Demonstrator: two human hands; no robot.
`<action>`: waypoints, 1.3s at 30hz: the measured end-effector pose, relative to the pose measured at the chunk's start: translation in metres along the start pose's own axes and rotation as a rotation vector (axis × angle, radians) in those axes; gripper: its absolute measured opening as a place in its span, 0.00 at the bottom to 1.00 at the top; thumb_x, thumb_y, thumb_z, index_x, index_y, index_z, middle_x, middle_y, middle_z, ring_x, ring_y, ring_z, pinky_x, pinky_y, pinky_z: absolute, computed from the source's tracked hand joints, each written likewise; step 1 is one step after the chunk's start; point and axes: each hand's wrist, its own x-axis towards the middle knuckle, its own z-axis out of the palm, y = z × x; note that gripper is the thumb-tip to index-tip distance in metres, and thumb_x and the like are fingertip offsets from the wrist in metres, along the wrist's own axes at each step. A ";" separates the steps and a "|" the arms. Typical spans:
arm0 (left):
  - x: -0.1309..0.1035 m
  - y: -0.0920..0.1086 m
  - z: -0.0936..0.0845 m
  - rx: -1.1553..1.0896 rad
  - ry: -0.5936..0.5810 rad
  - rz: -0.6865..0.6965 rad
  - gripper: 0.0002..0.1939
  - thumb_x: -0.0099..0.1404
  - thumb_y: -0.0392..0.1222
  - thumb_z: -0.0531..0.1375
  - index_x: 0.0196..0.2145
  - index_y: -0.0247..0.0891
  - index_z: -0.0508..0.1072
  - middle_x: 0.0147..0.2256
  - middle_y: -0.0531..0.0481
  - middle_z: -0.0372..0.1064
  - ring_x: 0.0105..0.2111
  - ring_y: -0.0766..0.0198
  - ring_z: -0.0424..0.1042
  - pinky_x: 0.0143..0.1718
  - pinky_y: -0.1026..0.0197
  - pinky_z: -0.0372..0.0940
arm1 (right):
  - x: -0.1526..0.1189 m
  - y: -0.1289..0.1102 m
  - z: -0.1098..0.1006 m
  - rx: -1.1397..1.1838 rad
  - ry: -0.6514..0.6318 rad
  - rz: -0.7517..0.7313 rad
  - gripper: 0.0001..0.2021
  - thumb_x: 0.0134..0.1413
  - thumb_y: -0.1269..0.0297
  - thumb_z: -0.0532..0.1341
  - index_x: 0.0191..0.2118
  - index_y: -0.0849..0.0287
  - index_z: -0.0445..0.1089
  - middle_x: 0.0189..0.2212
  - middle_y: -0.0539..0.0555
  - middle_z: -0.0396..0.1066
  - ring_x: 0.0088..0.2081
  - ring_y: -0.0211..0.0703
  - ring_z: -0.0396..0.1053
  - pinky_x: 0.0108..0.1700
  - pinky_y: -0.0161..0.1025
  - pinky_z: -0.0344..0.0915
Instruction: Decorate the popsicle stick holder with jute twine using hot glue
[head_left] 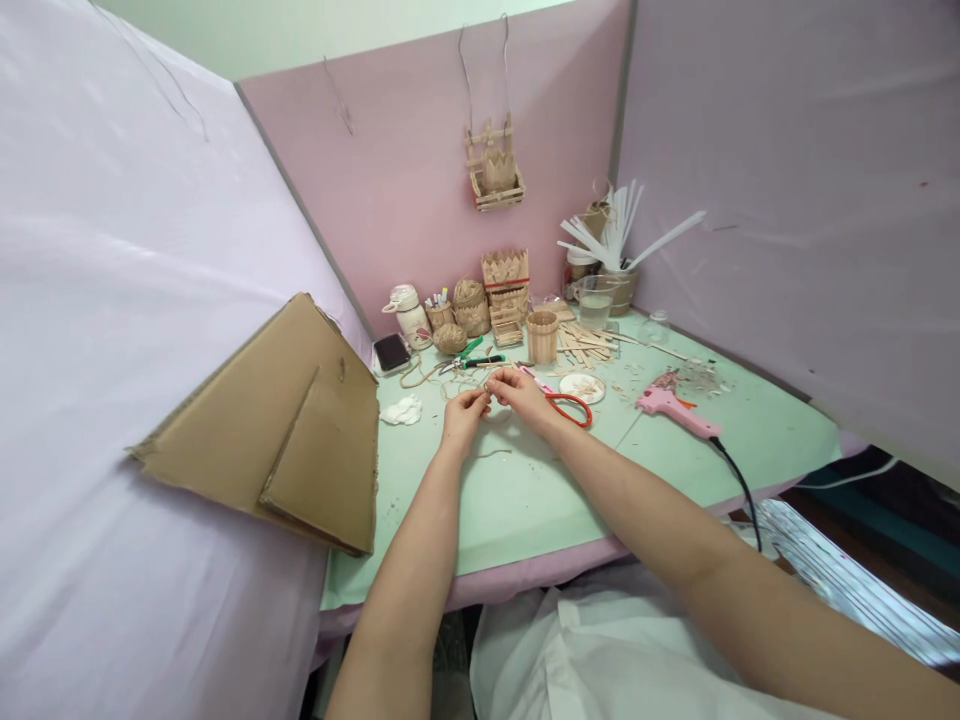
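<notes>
My left hand [468, 412] and my right hand [516, 390] meet fingertip to fingertip above the green tabletop, both pinched closed on a thin piece of twine. Most of the twine is hidden by the fingers. Just beyond them lie pliers with green and black handles [484, 361], and loose twine [412, 378] trails off to the left. Red-handled scissors [574, 408] rest by my right wrist, partly covered by it. A short twine scrap [491, 453] lies on the table in front of my hands.
Behind stand a stick-sided cup [542, 338], a twine ball [450, 339], a bottle [410, 318] and loose wooden sticks [585, 345]. A pink glue gun [675, 408] with its cord lies right, near a white lid [582, 388]. Cardboard [300, 430] leans at left.
</notes>
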 end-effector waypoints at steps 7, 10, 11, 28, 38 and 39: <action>0.001 0.003 -0.001 -0.011 0.008 0.096 0.13 0.49 0.46 0.65 0.31 0.35 0.76 0.24 0.53 0.67 0.23 0.71 0.61 0.27 0.65 0.57 | 0.001 -0.001 -0.001 0.089 0.163 0.187 0.17 0.47 0.48 0.59 0.24 0.59 0.65 0.21 0.49 0.62 0.23 0.34 0.57 0.24 0.32 0.52; 0.000 0.003 -0.001 0.037 -0.010 0.119 0.12 0.50 0.45 0.64 0.31 0.35 0.76 0.26 0.52 0.68 0.24 0.70 0.61 0.28 0.65 0.57 | 0.001 0.001 -0.001 0.053 0.165 0.271 0.18 0.48 0.47 0.58 0.27 0.60 0.67 0.25 0.50 0.65 0.26 0.35 0.59 0.25 0.32 0.53; 0.000 0.003 -0.001 0.051 -0.022 0.124 0.11 0.51 0.45 0.64 0.31 0.35 0.76 0.26 0.52 0.68 0.24 0.70 0.60 0.29 0.65 0.58 | 0.001 0.002 -0.002 0.048 0.145 0.278 0.18 0.47 0.47 0.58 0.28 0.59 0.68 0.26 0.50 0.66 0.26 0.35 0.60 0.25 0.32 0.53; -0.003 0.008 0.004 0.175 -0.107 0.102 0.09 0.51 0.43 0.63 0.28 0.35 0.76 0.23 0.52 0.67 0.24 0.68 0.61 0.28 0.64 0.57 | 0.006 0.021 -0.008 0.075 0.383 0.147 0.15 0.43 0.51 0.62 0.26 0.59 0.64 0.21 0.46 0.61 0.23 0.33 0.55 0.25 0.32 0.53; 0.007 -0.005 -0.008 0.310 0.141 0.195 0.07 0.56 0.38 0.59 0.31 0.36 0.76 0.29 0.49 0.73 0.31 0.64 0.68 0.37 0.61 0.62 | 0.001 0.018 -0.005 -0.601 0.241 -0.175 0.05 0.53 0.65 0.55 0.30 0.58 0.67 0.28 0.52 0.68 0.32 0.41 0.63 0.37 0.38 0.59; 0.008 -0.006 -0.009 0.329 0.155 0.214 0.07 0.56 0.38 0.59 0.31 0.36 0.77 0.31 0.48 0.74 0.33 0.63 0.69 0.38 0.61 0.62 | -0.001 0.016 -0.003 -0.637 0.197 -0.252 0.05 0.52 0.68 0.55 0.33 0.58 0.68 0.31 0.53 0.68 0.34 0.41 0.64 0.39 0.38 0.60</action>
